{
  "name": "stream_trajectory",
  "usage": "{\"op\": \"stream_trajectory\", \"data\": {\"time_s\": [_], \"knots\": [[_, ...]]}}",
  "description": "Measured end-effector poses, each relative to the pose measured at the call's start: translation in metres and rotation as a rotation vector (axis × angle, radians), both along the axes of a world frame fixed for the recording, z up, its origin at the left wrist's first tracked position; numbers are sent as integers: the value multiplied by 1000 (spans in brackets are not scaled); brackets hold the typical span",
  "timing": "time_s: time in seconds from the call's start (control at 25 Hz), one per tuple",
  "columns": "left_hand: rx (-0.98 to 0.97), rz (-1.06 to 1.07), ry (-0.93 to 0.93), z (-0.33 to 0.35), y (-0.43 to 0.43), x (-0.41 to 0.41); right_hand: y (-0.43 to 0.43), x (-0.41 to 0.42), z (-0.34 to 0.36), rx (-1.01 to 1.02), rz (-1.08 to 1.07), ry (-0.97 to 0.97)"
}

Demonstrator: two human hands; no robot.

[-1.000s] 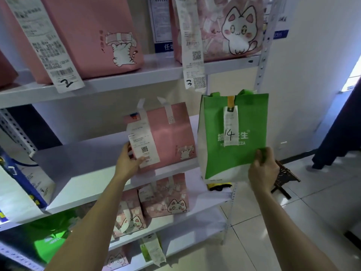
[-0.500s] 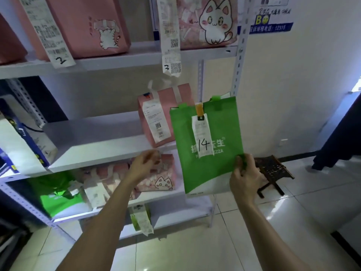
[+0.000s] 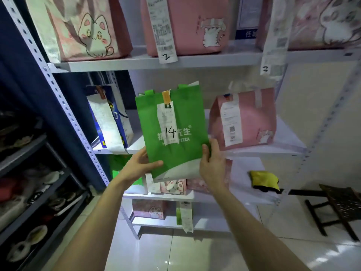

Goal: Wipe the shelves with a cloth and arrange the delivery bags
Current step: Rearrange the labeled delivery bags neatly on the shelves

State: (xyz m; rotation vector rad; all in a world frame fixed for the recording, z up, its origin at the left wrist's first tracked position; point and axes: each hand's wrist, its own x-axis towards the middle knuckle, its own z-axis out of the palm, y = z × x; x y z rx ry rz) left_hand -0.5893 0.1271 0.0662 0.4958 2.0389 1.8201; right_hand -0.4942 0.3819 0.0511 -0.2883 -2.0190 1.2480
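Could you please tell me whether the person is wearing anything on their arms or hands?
Nothing shows: the left hand and right hand are bare, with no gloves, rings or watch; the left forearm and right forearm are uncovered, no sleeve in view.

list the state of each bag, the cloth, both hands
green bag, upright, held in the air
left hand, grips green bag's lower left edge
right hand, grips its lower right edge
pink bag, standing on middle shelf
blue and white bag, standing on middle shelf
yellow cloth, lying unheld on lower shelf
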Motion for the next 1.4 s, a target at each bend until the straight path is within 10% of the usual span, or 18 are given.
{"op": "stream_trajectory", "data": {"time_s": [0.8,1.12,1.28,1.4], "knots": [[-362,113,376,-33,14,-189,-17,-184,-20,-53,59,-474],[-67,732,681,-43,36,-106,36,-83,-26,3,-154,-32],[-98,344,825,-31,128,-54,134,-45,-5,-55,-545,155],[-196,64,590,-22,212,-25,217,-40,5,-27,-639,-6]]}}
